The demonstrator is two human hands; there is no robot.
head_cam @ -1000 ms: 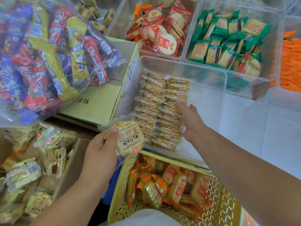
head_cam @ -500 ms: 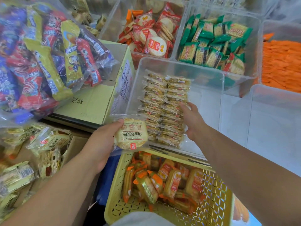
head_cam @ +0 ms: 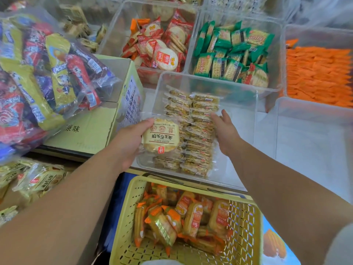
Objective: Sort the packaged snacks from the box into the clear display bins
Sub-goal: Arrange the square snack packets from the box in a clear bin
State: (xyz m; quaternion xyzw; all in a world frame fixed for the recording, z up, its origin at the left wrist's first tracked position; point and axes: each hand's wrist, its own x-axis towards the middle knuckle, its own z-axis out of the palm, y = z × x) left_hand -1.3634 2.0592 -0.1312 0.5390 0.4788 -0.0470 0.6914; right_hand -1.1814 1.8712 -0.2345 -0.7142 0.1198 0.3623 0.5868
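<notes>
My left hand (head_cam: 129,142) grips a round yellow cracker packet (head_cam: 161,137) and holds it over the near left corner of a clear display bin (head_cam: 210,81). Two neat rows of matching cracker packets (head_cam: 191,131) stand on edge inside this bin. My right hand (head_cam: 226,131) reaches into the bin with fingers nearly straight, resting against the right side of the rows. At the lower left, a brown box (head_cam: 28,186) holds more of the same yellow packets.
Behind are bins of red-wrapped crackers (head_cam: 162,46), green packets (head_cam: 233,54) and orange packets (head_cam: 317,73). A bare clear bin (head_cam: 313,131) sits at right. A yellow basket (head_cam: 246,222) of orange-trimmed snacks is below. A bag of colourful snacks (head_cam: 42,73) lies on a yellow-green carton (head_cam: 91,131).
My left hand has carried the round packet up and rightward to the bin's near left corner. My right hand has stayed against the rows of packets.
</notes>
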